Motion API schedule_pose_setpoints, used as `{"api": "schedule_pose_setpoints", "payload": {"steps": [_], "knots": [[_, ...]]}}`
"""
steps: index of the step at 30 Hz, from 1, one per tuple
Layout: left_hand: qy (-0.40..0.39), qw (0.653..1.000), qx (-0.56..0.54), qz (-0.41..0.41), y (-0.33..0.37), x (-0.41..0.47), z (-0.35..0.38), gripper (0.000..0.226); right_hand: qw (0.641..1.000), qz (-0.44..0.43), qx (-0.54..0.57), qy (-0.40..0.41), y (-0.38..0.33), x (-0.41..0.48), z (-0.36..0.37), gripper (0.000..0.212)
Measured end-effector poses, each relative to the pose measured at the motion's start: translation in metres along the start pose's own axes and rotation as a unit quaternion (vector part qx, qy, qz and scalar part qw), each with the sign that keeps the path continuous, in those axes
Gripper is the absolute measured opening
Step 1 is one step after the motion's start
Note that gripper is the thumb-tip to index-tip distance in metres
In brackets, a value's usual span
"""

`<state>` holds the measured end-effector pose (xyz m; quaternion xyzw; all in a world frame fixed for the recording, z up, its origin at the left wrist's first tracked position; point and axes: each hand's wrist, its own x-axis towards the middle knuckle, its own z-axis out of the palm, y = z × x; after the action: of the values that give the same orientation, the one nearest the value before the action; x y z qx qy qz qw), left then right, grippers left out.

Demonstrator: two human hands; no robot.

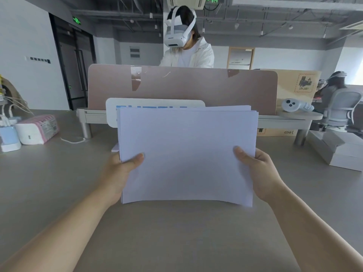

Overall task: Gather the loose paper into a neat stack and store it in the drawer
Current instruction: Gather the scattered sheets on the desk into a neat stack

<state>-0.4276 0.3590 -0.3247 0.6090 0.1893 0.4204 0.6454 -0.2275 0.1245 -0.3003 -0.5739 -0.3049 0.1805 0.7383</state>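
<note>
At the far left of the table (176, 236) a pink-striped pack (37, 128) lies beside small white and blue devices. The left hand (119, 173) grips the left edge of the paper stack (186, 154), thumb pressed on the front sheet, fingers hidden behind it. The stack is held in landscape over the middle of the table, in front of a pinkish divider (182, 85); its top edges are slightly uneven, and whether its lower edge touches the table cannot be told. The right hand (259, 173) pinches the right edge in the same way. Farther right, a white controller (296, 106) rests on a shelf, and an open white box (341, 152) sits on the table.
</note>
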Motion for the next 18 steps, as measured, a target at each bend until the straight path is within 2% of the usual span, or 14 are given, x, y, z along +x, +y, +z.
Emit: {"api": "schedule_pose_setpoints", "payload": {"steps": [3,6,9,11,13,16,18], "knots": [[-0.012,0.999,-0.027,0.029,0.005,0.001,-0.001,0.065,1.000,-0.015,0.024,-0.004,-0.004,0.000,-0.002,0.024],[-0.058,0.996,-0.068,0.014,0.011,0.000,-0.003,0.087,0.999,0.006,0.043,-0.028,-0.007,-0.001,-0.005,0.041],[-0.042,0.998,-0.054,0.002,0.008,-0.004,0.001,0.106,0.998,0.039,0.031,-0.042,-0.004,-0.002,-0.003,0.034],[-0.020,0.999,-0.025,0.018,0.006,-0.003,0.003,0.104,0.999,0.028,0.014,-0.042,-0.006,-0.002,-0.001,0.022],[-0.013,0.999,-0.014,0.033,0.007,-0.002,0.005,0.094,0.999,0.007,0.008,-0.046,-0.011,-0.003,0.000,0.018],[-0.011,0.999,-0.010,0.037,0.008,-0.001,0.005,0.100,0.998,-0.014,0.011,-0.054,-0.017,-0.003,-0.003,0.025],[-0.005,0.999,-0.012,0.038,0.009,-0.001,0.003,0.096,0.998,-0.020,0.010,-0.053,-0.017,-0.003,-0.004,0.032]]}}
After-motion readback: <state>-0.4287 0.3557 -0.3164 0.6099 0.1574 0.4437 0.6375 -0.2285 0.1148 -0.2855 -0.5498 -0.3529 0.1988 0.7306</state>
